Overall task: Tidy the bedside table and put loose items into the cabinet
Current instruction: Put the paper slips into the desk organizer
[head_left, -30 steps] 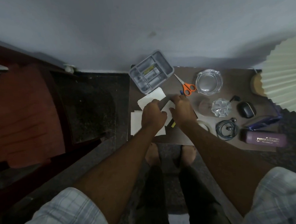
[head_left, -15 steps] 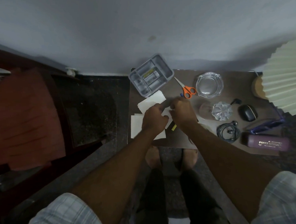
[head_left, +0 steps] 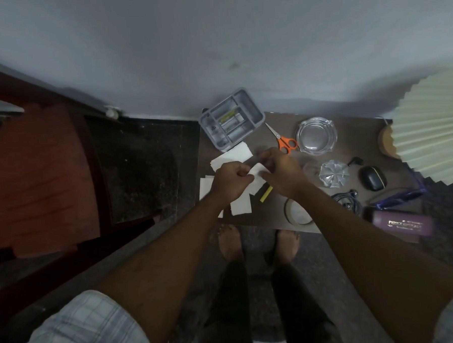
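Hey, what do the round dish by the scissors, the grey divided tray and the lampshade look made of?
Round dish: clear glass, glossy; the table shows through its thick rim. Grey divided tray: probably moulded plastic, matte, evenly coloured. Lampshade: cream, sharply pleated; paper or stiff fabric, cannot tell which.

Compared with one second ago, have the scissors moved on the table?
No. The scissors still lie between the grey tray and the glass ashtray, handles beside the ashtray, as before; only the view has shifted.
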